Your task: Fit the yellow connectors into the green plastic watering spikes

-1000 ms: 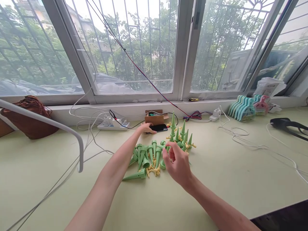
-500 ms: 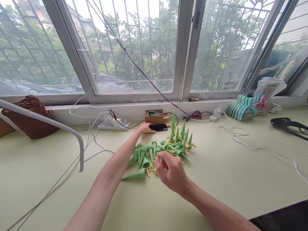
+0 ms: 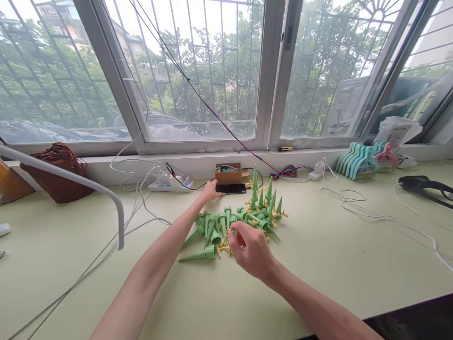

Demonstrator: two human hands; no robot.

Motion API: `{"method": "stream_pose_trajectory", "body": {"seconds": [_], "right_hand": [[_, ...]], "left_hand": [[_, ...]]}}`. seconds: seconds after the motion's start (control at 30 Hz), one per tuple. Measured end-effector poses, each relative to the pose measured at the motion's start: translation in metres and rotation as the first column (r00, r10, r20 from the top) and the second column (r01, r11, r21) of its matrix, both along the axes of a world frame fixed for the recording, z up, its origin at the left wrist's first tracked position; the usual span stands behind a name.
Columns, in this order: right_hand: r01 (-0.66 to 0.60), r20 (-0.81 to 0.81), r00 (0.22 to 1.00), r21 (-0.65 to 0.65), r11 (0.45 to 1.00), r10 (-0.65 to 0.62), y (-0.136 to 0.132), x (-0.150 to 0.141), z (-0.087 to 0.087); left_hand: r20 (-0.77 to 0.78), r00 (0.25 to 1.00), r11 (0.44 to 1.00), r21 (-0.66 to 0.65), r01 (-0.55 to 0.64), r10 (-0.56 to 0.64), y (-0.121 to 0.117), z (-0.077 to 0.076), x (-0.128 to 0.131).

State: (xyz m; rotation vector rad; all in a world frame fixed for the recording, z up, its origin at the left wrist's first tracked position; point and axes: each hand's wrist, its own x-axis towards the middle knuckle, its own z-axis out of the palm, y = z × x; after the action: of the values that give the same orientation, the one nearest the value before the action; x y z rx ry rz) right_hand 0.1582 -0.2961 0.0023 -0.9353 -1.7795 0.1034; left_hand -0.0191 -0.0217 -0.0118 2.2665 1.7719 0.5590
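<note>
At the back of the table, my left hand [image 3: 212,191] is at the left end of a black phone [image 3: 231,189], thumb along its front edge and fingers behind. My right hand [image 3: 252,246] is over the front of a pile of green plastic plant-watering spikes [image 3: 213,229], its fingers curled with thumb and index close together. Anything in that pinch is hidden. Small yellow valves [image 3: 222,248] lie among the spikes, partly behind my right hand. Several spikes stand upright at the pile's right, the tallest spike [image 3: 254,189] with a yellow valve on it.
An open cardboard box [image 3: 228,177] stands behind the phone. A white power strip [image 3: 171,185] with cables is left of it. A white curved bar [image 3: 88,182] crosses the left foreground. Small hangers [image 3: 354,160], a charger [image 3: 317,170] and a black strap-like object [image 3: 423,184] are at the right.
The view has shifted slightly. My left hand has drawn a little to the left at the phone, showing more of its left end. My right hand keeps its curled pose.
</note>
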Motion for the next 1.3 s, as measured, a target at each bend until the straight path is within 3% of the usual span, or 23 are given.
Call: {"method": "stream_pose_trajectory", "body": {"seconds": [0.23, 0.47, 0.57, 0.7, 0.8, 0.9, 1.0, 1.17, 1.3], "right_hand": [[-0.059, 0.029, 0.998, 0.0, 0.998, 0.059, 0.005, -0.001, -0.005], [-0.083, 0.079, 0.993, -0.058, 0.995, 0.088, 0.014, -0.003, -0.015], [-0.075, 0.089, 0.993, -0.077, 0.994, 0.082, 0.018, -0.002, -0.018], [-0.045, 0.047, 0.998, -0.039, 0.998, 0.047, 0.023, 0.001, -0.017], [0.024, -0.047, 0.999, 0.029, 0.999, -0.022, 0.027, 0.006, -0.014], [0.125, -0.149, 0.982, 0.059, 0.99, -0.115, 0.034, 0.017, -0.01], [0.203, -0.219, 0.957, 0.037, 0.978, -0.19, 0.042, 0.03, -0.005], [0.233, -0.205, 0.948, -0.067, 0.97, -0.242, 0.054, 0.041, -0.006], [0.216, -0.141, 0.962, -0.14, 0.966, -0.235, 0.058, 0.038, -0.012]], "left_hand": [[0.01, 1.0, 0.991, 0.137, 0.01, -0.011, -0.038, 0.017, -0.019], [0.042, 0.99, 0.96, 0.256, 0.116, -0.131, -0.1, 0.037, -0.018], [0.108, 0.963, 0.918, 0.344, 0.196, -0.247, -0.131, 0.043, -0.015], [0.162, 0.939, 0.857, 0.477, 0.196, -0.305, -0.172, 0.05, -0.015], [0.177, 0.934, 0.825, 0.538, 0.172, -0.31, -0.195, 0.041, -0.019], [0.165, 0.947, 0.826, 0.544, 0.146, -0.276, -0.205, 0.021, -0.024], [0.113, 0.947, 0.838, 0.505, 0.206, -0.301, -0.21, 0.005, -0.025], [0.104, 0.947, 0.85, 0.477, 0.222, -0.305, -0.217, 0.002, -0.015], [0.04, 0.936, 0.872, 0.377, 0.311, -0.351, -0.22, 0.003, -0.006]]}}
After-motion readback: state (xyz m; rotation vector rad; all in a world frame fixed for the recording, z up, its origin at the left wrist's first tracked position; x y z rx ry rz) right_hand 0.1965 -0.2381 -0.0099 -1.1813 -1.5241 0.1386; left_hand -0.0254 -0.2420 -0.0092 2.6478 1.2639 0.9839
